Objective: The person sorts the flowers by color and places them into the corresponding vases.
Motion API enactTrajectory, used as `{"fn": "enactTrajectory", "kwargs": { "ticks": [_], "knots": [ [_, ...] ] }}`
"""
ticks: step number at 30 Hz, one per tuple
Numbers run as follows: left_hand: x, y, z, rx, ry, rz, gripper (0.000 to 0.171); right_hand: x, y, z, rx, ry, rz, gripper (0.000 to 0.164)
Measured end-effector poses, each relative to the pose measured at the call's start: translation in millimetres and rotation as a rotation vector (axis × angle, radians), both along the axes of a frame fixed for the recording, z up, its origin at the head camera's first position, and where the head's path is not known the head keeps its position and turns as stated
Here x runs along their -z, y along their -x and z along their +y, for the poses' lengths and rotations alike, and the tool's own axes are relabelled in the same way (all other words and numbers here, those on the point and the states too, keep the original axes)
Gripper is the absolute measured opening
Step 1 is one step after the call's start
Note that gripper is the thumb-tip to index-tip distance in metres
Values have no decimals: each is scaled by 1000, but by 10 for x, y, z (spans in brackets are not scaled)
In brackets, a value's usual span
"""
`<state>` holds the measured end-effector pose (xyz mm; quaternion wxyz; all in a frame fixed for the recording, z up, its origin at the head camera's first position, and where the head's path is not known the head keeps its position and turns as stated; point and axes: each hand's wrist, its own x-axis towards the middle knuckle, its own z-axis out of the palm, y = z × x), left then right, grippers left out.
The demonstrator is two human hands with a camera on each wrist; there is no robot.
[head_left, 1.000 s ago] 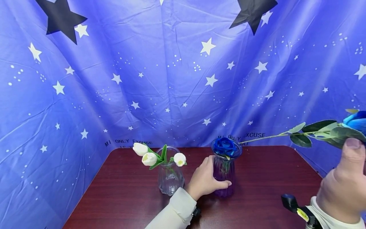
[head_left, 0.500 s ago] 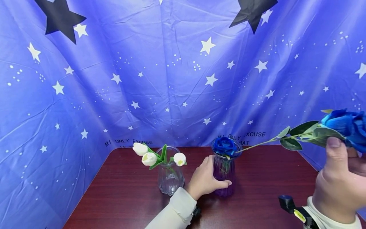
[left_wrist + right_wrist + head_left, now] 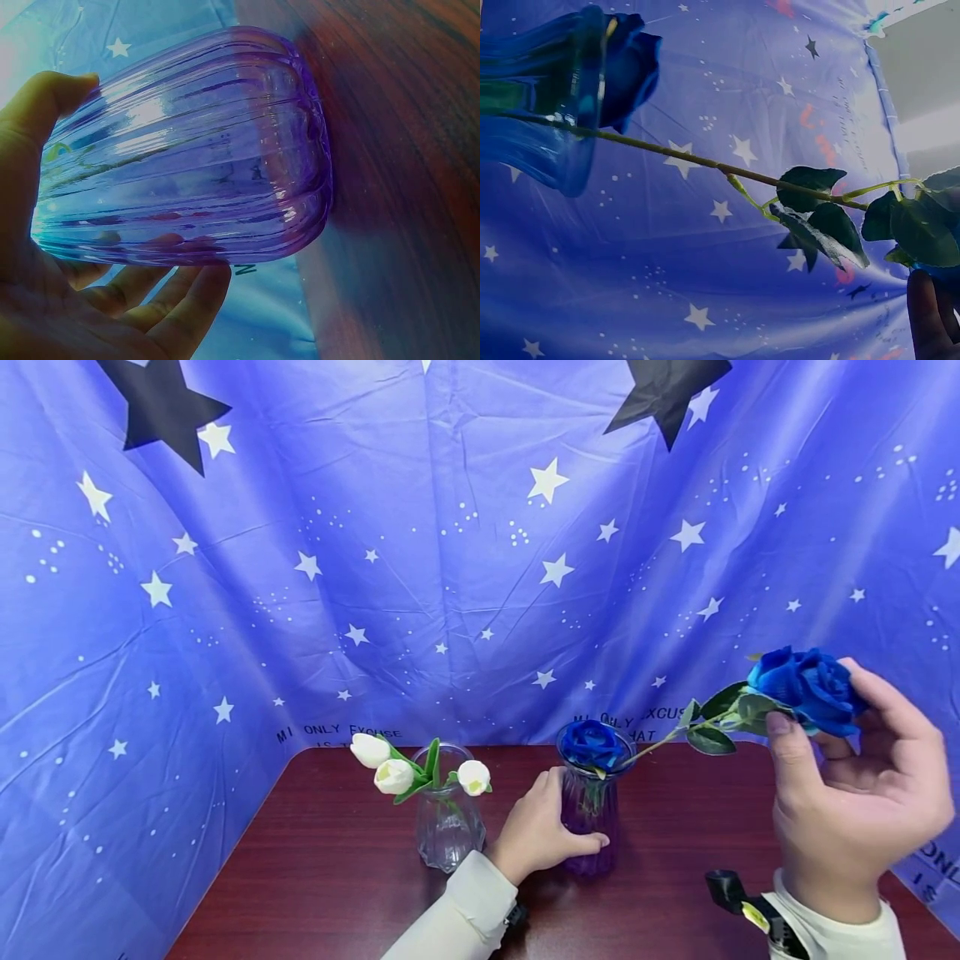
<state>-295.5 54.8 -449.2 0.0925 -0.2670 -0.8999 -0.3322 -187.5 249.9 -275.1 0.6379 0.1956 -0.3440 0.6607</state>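
A purple ribbed glass vase (image 3: 592, 858) stands upright on the table, and my left hand (image 3: 534, 833) grips its side. The left wrist view shows the thumb on one side of the vase (image 3: 187, 165) and the fingers on the other. One blue rose (image 3: 592, 743) sits in its mouth. To the right, my right hand (image 3: 862, 802) holds a second blue rose (image 3: 810, 689) by the bloom, between thumb and fingers. This rose slants down to the left. In the right wrist view its leafy stem (image 3: 705, 161) runs into the vase mouth beside the first bloom.
Left of my left hand stands a clear glass vase (image 3: 448, 835) with white tulips (image 3: 392, 777) leaning out of it. Both vases rest on a dark red wooden table (image 3: 322, 877). A blue cloth with stars (image 3: 450, 568) hangs behind and at the sides.
My right hand has moved left with the second blue rose, and the end of the stem has gone into the vase mouth. The left hand and both vases stay in place.
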Motion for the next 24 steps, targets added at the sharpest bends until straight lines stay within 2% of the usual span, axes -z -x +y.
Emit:
{"fn": "enactTrajectory", "kwargs": {
  "ticks": [6,12,16,24],
  "knots": [
    [-1,5,-1,4,0,9,99,70,73,-24,-7,-69,-34,60],
    [-12,5,-1,2,3,-8,99,136,137,-38,2,-162,-106,60],
    [-6,6,-1,0,-2,-1,99,155,145,-83,-20,-209,-142,61],
    [6,-4,2,6,-15,9,98,182,146,-173,-1,-316,-232,60]
  ]
}}
